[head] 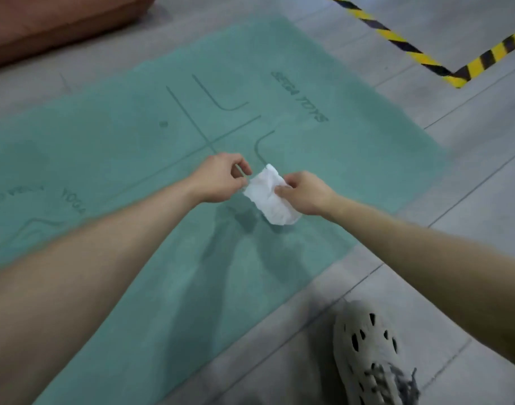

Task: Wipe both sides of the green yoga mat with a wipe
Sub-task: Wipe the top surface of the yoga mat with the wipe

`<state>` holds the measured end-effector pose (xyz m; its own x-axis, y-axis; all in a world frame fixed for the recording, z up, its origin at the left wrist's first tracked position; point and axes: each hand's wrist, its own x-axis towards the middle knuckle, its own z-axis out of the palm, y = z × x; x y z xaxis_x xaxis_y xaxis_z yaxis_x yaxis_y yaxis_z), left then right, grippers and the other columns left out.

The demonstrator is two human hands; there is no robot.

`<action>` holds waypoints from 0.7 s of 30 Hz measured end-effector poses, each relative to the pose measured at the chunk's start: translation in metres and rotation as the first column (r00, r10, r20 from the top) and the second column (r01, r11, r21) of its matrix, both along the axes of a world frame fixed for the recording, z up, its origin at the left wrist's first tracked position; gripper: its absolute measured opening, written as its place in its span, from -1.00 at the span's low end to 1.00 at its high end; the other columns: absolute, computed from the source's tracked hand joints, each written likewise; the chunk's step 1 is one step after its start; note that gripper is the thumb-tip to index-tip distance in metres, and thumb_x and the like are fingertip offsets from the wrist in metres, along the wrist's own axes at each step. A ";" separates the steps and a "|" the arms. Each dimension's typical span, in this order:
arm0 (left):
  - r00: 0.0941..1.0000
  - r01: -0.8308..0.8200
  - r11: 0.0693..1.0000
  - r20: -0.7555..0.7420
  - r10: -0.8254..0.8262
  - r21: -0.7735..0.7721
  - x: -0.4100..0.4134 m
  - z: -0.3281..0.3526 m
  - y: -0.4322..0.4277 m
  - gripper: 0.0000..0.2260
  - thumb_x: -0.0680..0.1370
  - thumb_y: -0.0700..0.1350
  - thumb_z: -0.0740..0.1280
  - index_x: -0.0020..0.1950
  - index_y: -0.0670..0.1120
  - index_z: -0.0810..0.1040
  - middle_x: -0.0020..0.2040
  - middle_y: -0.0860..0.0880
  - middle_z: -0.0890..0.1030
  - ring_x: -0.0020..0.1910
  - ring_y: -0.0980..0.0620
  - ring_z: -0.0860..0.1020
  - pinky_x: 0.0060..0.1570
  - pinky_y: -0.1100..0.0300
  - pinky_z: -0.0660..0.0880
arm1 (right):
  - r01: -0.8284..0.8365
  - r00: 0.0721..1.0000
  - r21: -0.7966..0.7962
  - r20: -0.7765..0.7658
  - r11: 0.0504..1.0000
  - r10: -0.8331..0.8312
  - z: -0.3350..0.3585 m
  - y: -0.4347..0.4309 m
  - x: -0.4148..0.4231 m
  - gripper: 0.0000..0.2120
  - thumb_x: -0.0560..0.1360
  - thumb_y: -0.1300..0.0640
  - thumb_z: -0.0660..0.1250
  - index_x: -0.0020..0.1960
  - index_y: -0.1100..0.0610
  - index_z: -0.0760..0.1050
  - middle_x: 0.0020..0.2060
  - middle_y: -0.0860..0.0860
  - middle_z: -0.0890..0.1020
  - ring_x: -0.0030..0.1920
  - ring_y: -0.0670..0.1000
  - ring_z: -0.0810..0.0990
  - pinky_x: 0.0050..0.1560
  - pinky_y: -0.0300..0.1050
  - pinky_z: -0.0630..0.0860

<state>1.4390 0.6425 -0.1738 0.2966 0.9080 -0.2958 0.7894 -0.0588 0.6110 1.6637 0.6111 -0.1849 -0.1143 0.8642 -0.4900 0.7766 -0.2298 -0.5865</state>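
Head view: a large green yoga mat with dark printed guide lines and lettering lies flat on the grey plank floor. It runs from 9 o'clock up to 1 o'clock, printed side up. Just right of centre, over the mat, hangs a white crumpled wipe, held between both hands. The left hand has its fingers curled and looks to pinch the wipe's upper-left edge. The right hand has its thumb and fingers closed on the wipe's right side. The wipe casts a shadow on the mat below it, so it looks raised off the surface.

The step seems to be opening out the wipe before rubbing. To do it well, draw the two edges apart gently so the sheet spreads without tearing. Then lay it flat under one palm and work in long, overlapping strokes from one end of the mat to the other. The underside is not yet turned up.

A pale perforated foam shoe stands at 5 o'clock. Yellow-and-black striped floor tape marks a corner at 1 o'clock. A reddish-brown cushion sits at 11 o'clock.
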 end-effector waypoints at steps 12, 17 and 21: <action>0.857 -0.206 0.978 -0.477 0.193 0.024 -0.018 -0.054 0.025 -0.61 0.65 0.10 0.32 0.48 0.08 0.46 0.38 -0.10 0.51 0.43 -0.17 0.47 0.40 -0.09 0.45 | -0.655 0.738 0.302 0.450 0.692 0.502 -0.109 0.094 0.018 -0.27 0.68 -0.27 -0.09 0.72 0.12 0.08 0.70 0.22 0.08 0.71 0.22 -0.04 0.70 0.16 -0.07; 0.836 -0.234 0.966 -0.484 0.260 0.115 -0.034 -0.077 0.040 -0.39 0.62 0.31 0.24 0.64 0.20 0.21 0.64 -0.17 0.19 0.65 -0.19 0.14 0.59 -0.17 0.19 | -0.597 0.779 0.315 0.447 0.738 0.439 -0.110 0.093 0.007 -0.24 0.67 -0.38 -0.14 0.74 0.00 -0.07 0.71 0.17 -0.13 0.71 0.15 -0.25 0.69 0.14 -0.22; 0.804 -0.410 0.910 -0.495 0.330 -0.060 -0.045 -0.091 0.081 -0.13 0.49 0.56 0.18 0.66 0.38 -0.18 0.71 -0.14 -0.26 0.69 -0.16 -0.28 0.63 -0.25 -0.13 | -0.633 0.752 0.354 0.493 0.689 0.437 -0.121 0.095 0.005 -0.20 0.66 -0.42 -0.17 0.74 0.01 -0.18 0.71 0.13 -0.19 0.70 0.13 -0.30 0.69 0.16 -0.20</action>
<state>1.3937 0.7231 -0.2645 -0.2617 0.8498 -0.4576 0.9219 0.3604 0.1421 1.6684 0.7062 -0.3054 -0.5421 0.8286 -0.1400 0.8379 0.5205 -0.1643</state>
